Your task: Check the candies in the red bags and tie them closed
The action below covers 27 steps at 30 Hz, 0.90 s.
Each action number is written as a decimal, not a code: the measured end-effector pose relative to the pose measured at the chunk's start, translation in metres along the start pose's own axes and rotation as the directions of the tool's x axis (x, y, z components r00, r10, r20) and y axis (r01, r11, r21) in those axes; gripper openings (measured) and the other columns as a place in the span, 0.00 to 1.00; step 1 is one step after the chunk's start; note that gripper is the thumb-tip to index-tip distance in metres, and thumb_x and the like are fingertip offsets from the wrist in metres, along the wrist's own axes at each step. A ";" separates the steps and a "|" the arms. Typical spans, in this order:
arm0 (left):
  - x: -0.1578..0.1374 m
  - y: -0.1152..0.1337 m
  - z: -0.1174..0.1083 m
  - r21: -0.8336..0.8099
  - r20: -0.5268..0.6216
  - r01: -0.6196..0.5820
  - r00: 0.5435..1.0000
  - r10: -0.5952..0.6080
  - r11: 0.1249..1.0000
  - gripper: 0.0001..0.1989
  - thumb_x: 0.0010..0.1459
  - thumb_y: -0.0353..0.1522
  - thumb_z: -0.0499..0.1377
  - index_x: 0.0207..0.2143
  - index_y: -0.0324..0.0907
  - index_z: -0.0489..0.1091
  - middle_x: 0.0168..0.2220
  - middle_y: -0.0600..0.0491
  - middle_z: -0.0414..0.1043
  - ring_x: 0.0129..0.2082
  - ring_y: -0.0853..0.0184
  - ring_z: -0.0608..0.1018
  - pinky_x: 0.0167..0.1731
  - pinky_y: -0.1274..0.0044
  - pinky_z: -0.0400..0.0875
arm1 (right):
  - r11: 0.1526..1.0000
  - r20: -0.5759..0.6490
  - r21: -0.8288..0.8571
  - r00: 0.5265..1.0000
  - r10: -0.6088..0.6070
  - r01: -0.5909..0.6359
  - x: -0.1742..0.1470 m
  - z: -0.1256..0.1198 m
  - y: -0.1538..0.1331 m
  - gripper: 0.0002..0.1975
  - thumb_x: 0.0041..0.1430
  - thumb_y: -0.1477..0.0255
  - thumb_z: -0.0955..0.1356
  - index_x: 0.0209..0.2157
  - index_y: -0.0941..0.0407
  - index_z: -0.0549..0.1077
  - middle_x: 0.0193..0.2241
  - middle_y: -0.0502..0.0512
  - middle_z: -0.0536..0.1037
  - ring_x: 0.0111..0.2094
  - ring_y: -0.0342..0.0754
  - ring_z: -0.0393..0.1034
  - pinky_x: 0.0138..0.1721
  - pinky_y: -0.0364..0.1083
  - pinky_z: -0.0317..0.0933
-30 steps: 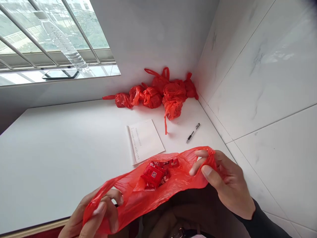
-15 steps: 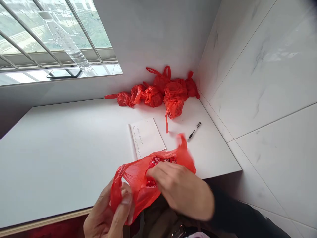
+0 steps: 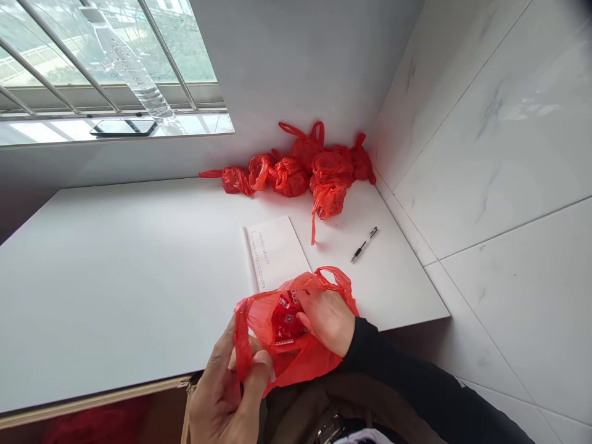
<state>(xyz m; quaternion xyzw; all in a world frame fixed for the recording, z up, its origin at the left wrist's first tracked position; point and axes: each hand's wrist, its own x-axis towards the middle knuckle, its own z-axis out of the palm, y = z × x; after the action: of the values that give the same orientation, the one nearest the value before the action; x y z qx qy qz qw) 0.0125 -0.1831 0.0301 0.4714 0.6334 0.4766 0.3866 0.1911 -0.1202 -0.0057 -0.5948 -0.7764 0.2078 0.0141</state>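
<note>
My left hand (image 3: 234, 385) pinches one handle of a thin red plastic bag (image 3: 300, 364) between thumb and fingers and holds its mouth open. Inside the bag are shiny red printed packets (image 3: 287, 320), with white patterns along their edges. My right hand (image 3: 330, 320) reaches into the bag mouth, thumb and fingers closed at the packets; the fingertips are partly hidden. The bag's other handle (image 3: 333, 271) stands up loosely beyond my right hand. The bag hangs at the table's front edge, in front of my body.
On the white table (image 3: 139, 265) lie an open notebook (image 3: 277, 250) with printed lines and a pen (image 3: 364, 245). Several knotted red bags (image 3: 303, 166) sit against the wall. A water bottle (image 3: 134, 74) and a phone (image 3: 124, 127) are on the windowsill. A tiled wall (image 3: 504, 166) bounds the right.
My right hand has gone deeper into the bag with the packets. My left hand and the bag have shifted slightly right, and the far handle has dropped into a loop.
</note>
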 end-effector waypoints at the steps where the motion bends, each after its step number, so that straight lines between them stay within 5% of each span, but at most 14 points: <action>1: 0.001 0.001 -0.002 -0.003 -0.019 -0.007 1.000 0.007 1.000 0.28 0.54 0.41 0.69 0.58 0.49 0.76 0.40 0.51 0.83 0.36 0.61 0.83 0.42 0.72 0.82 | 1.000 -0.009 0.021 1.000 0.001 -0.001 -0.002 -0.001 0.002 0.10 0.68 0.73 0.66 0.49 0.59 0.72 0.41 0.60 0.81 0.38 0.56 0.78 0.35 0.49 0.65; 5: 0.002 0.002 -0.004 0.025 -0.082 -0.031 0.996 0.033 0.999 0.27 0.53 0.40 0.70 0.56 0.48 0.77 0.38 0.52 0.83 0.37 0.63 0.82 0.40 0.77 0.81 | 0.993 -0.062 0.116 0.998 0.026 -0.019 -0.009 -0.006 0.005 0.09 0.73 0.71 0.59 0.44 0.57 0.70 0.31 0.54 0.79 0.31 0.52 0.77 0.29 0.46 0.59; 12: 0.001 0.003 -0.003 -0.020 -0.026 -0.003 1.000 0.002 1.000 0.27 0.56 0.40 0.68 0.59 0.54 0.74 0.49 0.53 0.81 0.41 0.65 0.81 0.46 0.78 0.79 | 0.982 -0.065 0.107 0.985 0.161 -0.153 -0.004 -0.001 -0.020 0.11 0.74 0.71 0.60 0.51 0.59 0.70 0.37 0.59 0.81 0.37 0.56 0.78 0.33 0.48 0.64; 16: 0.002 0.002 -0.004 0.008 -0.047 0.010 0.999 -0.009 1.000 0.28 0.56 0.41 0.68 0.60 0.52 0.73 0.48 0.53 0.81 0.40 0.66 0.81 0.42 0.81 0.78 | 0.999 -0.078 0.052 0.997 0.004 0.000 -0.008 0.010 -0.032 0.13 0.71 0.72 0.65 0.55 0.57 0.71 0.44 0.59 0.79 0.48 0.58 0.74 0.41 0.50 0.70; 19: 0.003 0.001 -0.004 0.005 -0.052 0.011 0.999 -0.011 1.000 0.27 0.56 0.41 0.69 0.59 0.52 0.73 0.43 0.54 0.81 0.35 0.68 0.79 0.37 0.82 0.78 | 0.980 -0.013 0.095 0.984 -0.175 0.175 -0.014 0.019 -0.033 0.18 0.68 0.73 0.68 0.58 0.56 0.69 0.47 0.58 0.78 0.48 0.56 0.74 0.42 0.50 0.71; 23: 0.004 -0.001 -0.006 -0.015 -0.040 -0.038 0.998 0.038 0.999 0.24 0.57 0.39 0.68 0.56 0.49 0.75 0.35 0.54 0.80 0.34 0.66 0.79 0.37 0.79 0.78 | 0.985 0.013 0.099 0.990 -0.142 0.140 -0.016 0.022 -0.030 0.19 0.68 0.78 0.65 0.59 0.59 0.68 0.48 0.61 0.77 0.46 0.55 0.76 0.42 0.49 0.71; 27: 0.003 -0.001 -0.005 0.001 -0.050 0.013 0.999 -0.013 1.000 0.27 0.56 0.41 0.68 0.58 0.49 0.74 0.44 0.52 0.81 0.36 0.65 0.80 0.40 0.77 0.79 | 0.991 0.103 0.027 0.986 -0.132 0.130 -0.009 0.022 -0.027 0.21 0.66 0.79 0.65 0.60 0.55 0.69 0.44 0.60 0.77 0.40 0.56 0.77 0.36 0.49 0.70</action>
<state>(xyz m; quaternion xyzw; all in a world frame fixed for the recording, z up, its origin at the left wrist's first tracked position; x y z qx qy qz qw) 0.0073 -0.1818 0.0305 0.4556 0.6464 0.4852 0.3732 0.1635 -0.1408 -0.0147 -0.5306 -0.8114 0.2452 -0.0070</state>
